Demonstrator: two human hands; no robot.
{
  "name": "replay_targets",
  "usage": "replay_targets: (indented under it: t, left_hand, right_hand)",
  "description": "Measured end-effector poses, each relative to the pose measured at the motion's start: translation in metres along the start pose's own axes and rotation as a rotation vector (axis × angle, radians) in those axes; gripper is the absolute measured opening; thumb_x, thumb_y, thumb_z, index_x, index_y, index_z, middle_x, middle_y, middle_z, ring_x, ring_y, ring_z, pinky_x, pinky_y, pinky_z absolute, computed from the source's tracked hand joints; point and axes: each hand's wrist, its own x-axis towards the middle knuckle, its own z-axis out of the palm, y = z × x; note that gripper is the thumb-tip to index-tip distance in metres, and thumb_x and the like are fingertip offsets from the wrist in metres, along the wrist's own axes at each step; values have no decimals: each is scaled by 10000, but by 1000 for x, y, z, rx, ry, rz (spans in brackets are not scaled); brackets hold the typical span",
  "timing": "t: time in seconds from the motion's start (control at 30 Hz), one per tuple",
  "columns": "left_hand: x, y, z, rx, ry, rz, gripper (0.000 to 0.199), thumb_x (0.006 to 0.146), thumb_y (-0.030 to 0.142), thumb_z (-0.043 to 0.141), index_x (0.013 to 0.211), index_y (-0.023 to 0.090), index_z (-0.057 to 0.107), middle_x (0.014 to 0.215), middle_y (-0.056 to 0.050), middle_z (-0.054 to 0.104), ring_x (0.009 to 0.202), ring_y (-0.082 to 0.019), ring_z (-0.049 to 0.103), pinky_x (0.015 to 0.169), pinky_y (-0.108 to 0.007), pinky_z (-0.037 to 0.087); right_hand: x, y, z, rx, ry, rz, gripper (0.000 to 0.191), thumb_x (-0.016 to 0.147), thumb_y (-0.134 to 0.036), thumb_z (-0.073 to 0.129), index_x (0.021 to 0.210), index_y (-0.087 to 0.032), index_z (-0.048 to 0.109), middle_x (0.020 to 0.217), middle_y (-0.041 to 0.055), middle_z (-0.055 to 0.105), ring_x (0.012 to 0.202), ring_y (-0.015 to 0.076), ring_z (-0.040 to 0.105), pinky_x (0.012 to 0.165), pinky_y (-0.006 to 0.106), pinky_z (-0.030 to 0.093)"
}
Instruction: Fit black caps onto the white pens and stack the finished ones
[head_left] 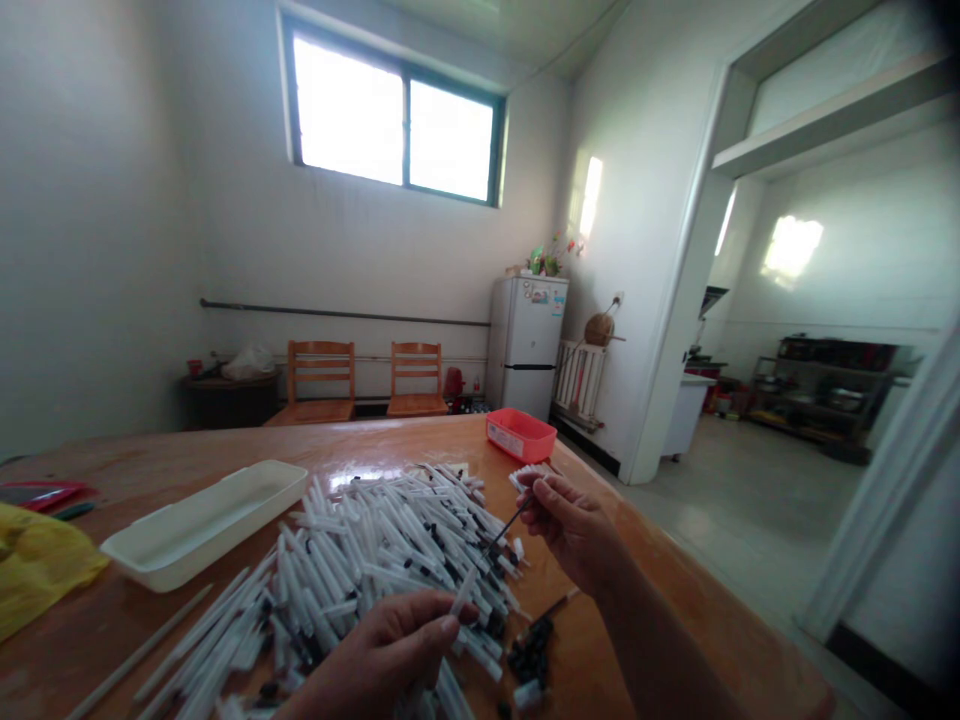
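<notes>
My left hand (394, 645) is closed around a translucent plastic tube (464, 592), its tip pointing up between thumb and fingers. To its right and farther off, my right hand (566, 525) pinches a thin dark rod (506, 530) that slants down and left toward the pile. Both hands are above a large heap of whitish plastic tubes (352, 560), several with black ends. By my right forearm lies a small cluster of black pieces (531, 652). Some white tube ends show just behind the right fingers; whether that hand holds them I cannot tell.
A long cream tray (206, 525) stands left of the heap, a red plastic basket (522, 435) at the table's far right. At the left edge lies a yellow bag (45, 565). Beyond the table (420, 440) are two wooden chairs (321, 375) and a fridge (529, 345).
</notes>
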Motion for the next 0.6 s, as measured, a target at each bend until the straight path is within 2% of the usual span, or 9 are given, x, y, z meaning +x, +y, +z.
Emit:
replay_targets:
  t: [0.23,0.37,0.47,0.6]
  left_hand:
    - [1,-3,1,-28,-51,-1,515,836,557,648,1116,132,726,572,58,416,508,-79,283,484,-227,174]
    - [1,-3,2,-23,-72,-25,507,835,554,649,1105,132,729,550,70,387,488,-73,262,472,-227,163]
    - [0,0,4,-24,-59,-25,534,812,586,656,1087,135,737,533,70,390,485,-74,261,475,-226,172]
    - [1,3,3,-41,-101,-30,563,758,629,690,1045,148,750,543,59,433,480,-70,284,475,-221,192]
  right_hand:
    - [-2,2,5,-42,-24,31,344,821,-401,759,1057,-157,710,839,60,705,645,126,618,569,232,472]
    - [-1,4,7,-52,-2,2,354,822,-378,761,1091,-163,682,824,56,709,619,114,607,556,223,460]
    - [0,5,7,-70,5,-22,411,816,-371,766,1161,-182,645,813,49,711,608,119,607,546,227,458]
    - [2,8,6,-81,4,-61,437,814,-362,770,1195,-196,634,813,44,713,617,130,617,545,236,463]
